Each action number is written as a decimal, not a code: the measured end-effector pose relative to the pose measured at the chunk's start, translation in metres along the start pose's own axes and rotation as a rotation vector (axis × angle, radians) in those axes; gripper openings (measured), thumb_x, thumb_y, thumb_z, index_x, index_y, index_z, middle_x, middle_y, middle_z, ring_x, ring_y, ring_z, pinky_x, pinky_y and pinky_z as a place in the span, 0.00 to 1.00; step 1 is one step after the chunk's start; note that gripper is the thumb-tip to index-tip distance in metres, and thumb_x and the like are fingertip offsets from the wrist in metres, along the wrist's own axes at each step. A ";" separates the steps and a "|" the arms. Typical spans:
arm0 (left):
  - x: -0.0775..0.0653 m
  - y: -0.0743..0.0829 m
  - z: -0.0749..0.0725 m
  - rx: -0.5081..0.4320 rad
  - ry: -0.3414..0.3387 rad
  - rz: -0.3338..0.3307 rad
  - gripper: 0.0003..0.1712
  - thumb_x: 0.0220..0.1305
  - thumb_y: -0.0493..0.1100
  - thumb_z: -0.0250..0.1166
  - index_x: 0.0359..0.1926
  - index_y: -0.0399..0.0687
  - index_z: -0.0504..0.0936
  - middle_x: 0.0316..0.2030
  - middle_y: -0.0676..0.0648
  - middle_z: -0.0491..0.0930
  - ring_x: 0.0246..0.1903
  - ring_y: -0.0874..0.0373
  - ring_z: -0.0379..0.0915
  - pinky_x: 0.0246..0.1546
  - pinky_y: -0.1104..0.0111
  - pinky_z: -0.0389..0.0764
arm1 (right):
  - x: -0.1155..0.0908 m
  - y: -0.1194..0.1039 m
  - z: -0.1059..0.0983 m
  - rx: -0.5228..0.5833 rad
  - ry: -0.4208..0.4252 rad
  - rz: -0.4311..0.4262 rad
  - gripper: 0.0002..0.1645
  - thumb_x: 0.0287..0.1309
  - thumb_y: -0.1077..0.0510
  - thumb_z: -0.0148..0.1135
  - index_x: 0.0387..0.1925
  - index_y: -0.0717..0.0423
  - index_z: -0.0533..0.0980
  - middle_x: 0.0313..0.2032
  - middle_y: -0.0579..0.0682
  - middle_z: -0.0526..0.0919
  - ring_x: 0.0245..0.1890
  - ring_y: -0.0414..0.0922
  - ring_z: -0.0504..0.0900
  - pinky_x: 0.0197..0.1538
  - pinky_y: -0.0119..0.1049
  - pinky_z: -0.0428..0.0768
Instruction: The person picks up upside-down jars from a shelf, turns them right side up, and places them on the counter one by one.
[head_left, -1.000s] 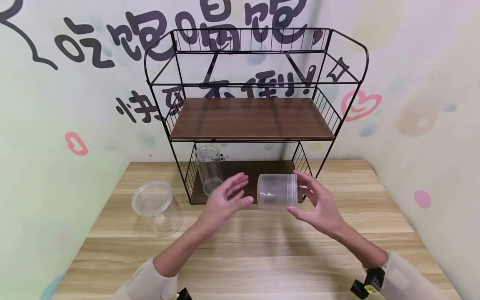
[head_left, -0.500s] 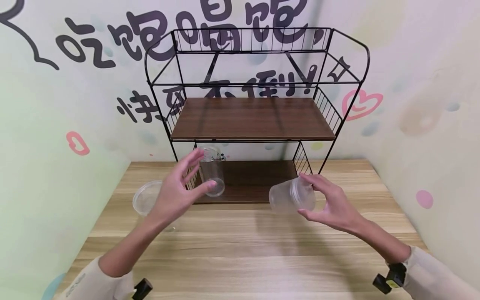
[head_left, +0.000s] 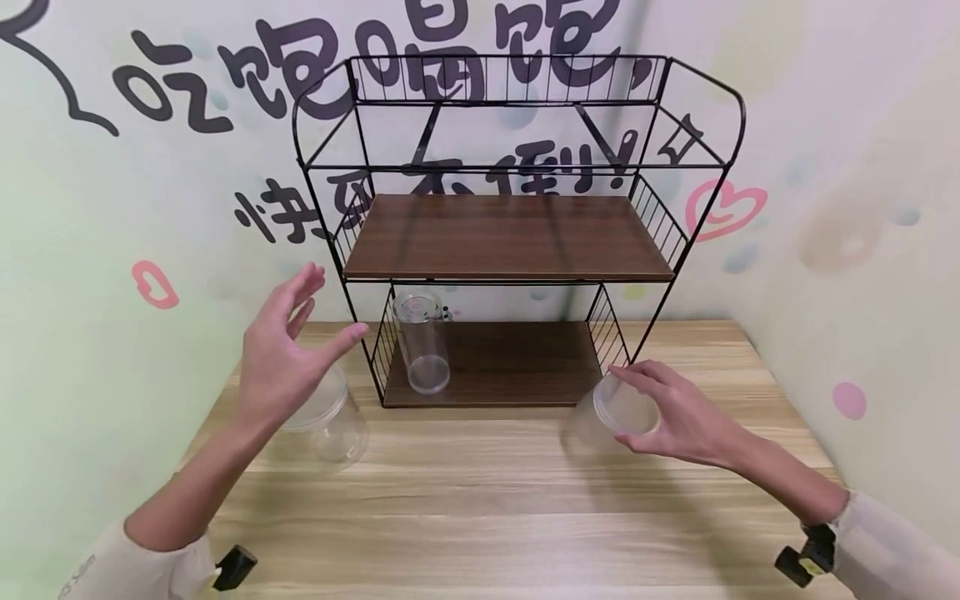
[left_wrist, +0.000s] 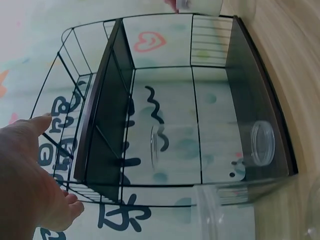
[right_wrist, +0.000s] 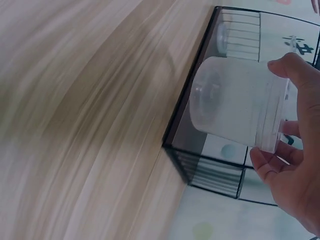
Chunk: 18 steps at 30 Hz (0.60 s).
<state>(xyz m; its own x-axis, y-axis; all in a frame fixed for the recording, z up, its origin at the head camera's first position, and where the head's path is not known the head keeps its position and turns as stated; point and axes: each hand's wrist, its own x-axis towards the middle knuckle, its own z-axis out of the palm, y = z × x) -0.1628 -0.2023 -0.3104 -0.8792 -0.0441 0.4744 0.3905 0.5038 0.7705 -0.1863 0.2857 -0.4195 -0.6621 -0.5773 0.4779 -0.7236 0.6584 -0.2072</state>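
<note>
One counter [head_left: 480, 533] carries a black two-tier wire rack [head_left: 510, 237]. On its lower shelf [head_left: 517, 358], left end, stands a tall jar [head_left: 423, 342]; a lidded jar [head_left: 342, 429] sits left of the rack. Held jar [right_wrist: 230, 100]: near the rack's front right corner, base contact unclear. Left hand [head_left: 281, 358]: fingers spread, holding nothing. Right hand [head_left: 678, 421]: pinches the lid [right_wrist: 272, 117]. Judgement: grip evenly, base level, wall clear of wires.
</note>
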 end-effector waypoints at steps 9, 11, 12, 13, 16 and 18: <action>0.031 -0.005 -0.011 -0.018 -0.096 -0.129 0.56 0.65 0.48 0.78 0.84 0.48 0.54 0.81 0.47 0.61 0.79 0.53 0.58 0.78 0.62 0.64 | -0.013 0.011 0.000 -0.056 -0.064 -0.012 0.50 0.35 0.49 0.86 0.64 0.61 0.81 0.49 0.53 0.83 0.47 0.50 0.84 0.42 0.46 0.88; 0.038 -0.005 -0.009 -0.051 -0.097 -0.145 0.57 0.65 0.49 0.77 0.85 0.48 0.54 0.81 0.48 0.59 0.80 0.53 0.58 0.79 0.62 0.64 | -0.014 0.013 0.000 -0.066 -0.074 -0.019 0.50 0.34 0.49 0.86 0.63 0.62 0.81 0.49 0.53 0.84 0.48 0.50 0.84 0.43 0.48 0.88; 0.041 -0.005 -0.008 -0.065 -0.095 -0.152 0.57 0.64 0.49 0.78 0.85 0.49 0.54 0.82 0.48 0.58 0.80 0.52 0.57 0.79 0.62 0.64 | -0.015 0.014 0.000 -0.071 -0.078 -0.022 0.50 0.34 0.49 0.86 0.63 0.63 0.81 0.48 0.54 0.84 0.48 0.50 0.84 0.44 0.49 0.88; 0.045 -0.004 -0.007 -0.079 -0.093 -0.159 0.57 0.64 0.49 0.78 0.85 0.49 0.54 0.82 0.48 0.58 0.80 0.52 0.57 0.78 0.63 0.64 | -0.016 0.015 0.000 -0.073 -0.084 -0.022 0.50 0.34 0.49 0.86 0.63 0.63 0.81 0.48 0.54 0.84 0.48 0.50 0.84 0.45 0.49 0.88; 0.053 -0.002 -0.002 -0.105 -0.084 -0.167 0.58 0.63 0.49 0.79 0.84 0.48 0.54 0.82 0.48 0.56 0.80 0.53 0.57 0.78 0.65 0.65 | -0.019 0.017 0.000 -0.083 -0.110 -0.018 0.49 0.34 0.49 0.86 0.62 0.64 0.81 0.48 0.55 0.84 0.47 0.52 0.85 0.44 0.50 0.88; 0.058 -0.001 0.001 -0.117 -0.079 -0.166 0.57 0.62 0.48 0.79 0.84 0.46 0.56 0.82 0.47 0.58 0.80 0.53 0.57 0.78 0.66 0.65 | -0.020 0.017 -0.001 -0.089 -0.132 -0.012 0.49 0.34 0.48 0.86 0.62 0.63 0.81 0.47 0.55 0.84 0.47 0.52 0.85 0.44 0.50 0.88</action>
<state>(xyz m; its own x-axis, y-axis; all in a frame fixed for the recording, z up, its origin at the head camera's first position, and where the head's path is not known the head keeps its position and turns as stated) -0.2143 -0.2047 -0.2845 -0.9510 -0.0478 0.3055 0.2636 0.3911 0.8818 -0.1848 0.3089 -0.4322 -0.6777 -0.6401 0.3620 -0.7154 0.6878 -0.1229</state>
